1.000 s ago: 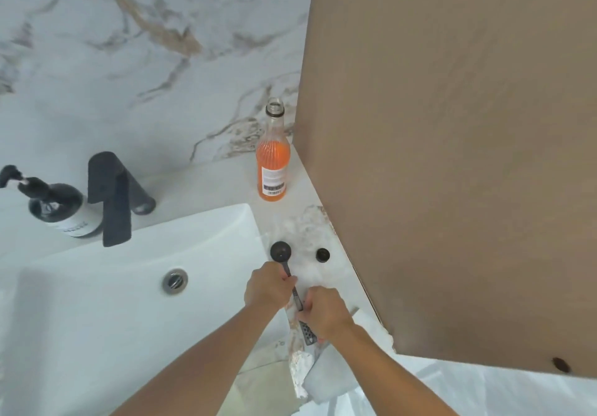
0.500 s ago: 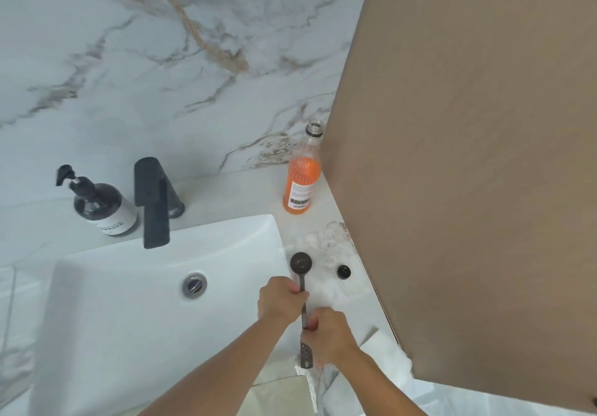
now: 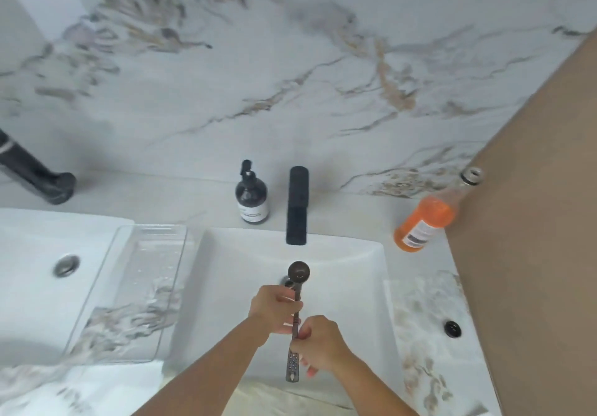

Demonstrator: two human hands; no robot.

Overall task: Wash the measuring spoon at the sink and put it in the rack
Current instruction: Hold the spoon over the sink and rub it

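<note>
Both hands grip the dark metal measuring spoon [image 3: 295,312] by its handle. Left hand [image 3: 274,307] and right hand [image 3: 318,348] hold its bowl beneath the black faucet [image 3: 297,204], ready for rinsing.

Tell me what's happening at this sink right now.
A person holds a dark metal measuring spoon over the white rectangular sink basin, left hand gripping mid-handle, right hand nearer the end. The spoon's bowl sits just below the black faucet; no water is visibly running. A clear plastic tray lies on the counter to the left.
</note>
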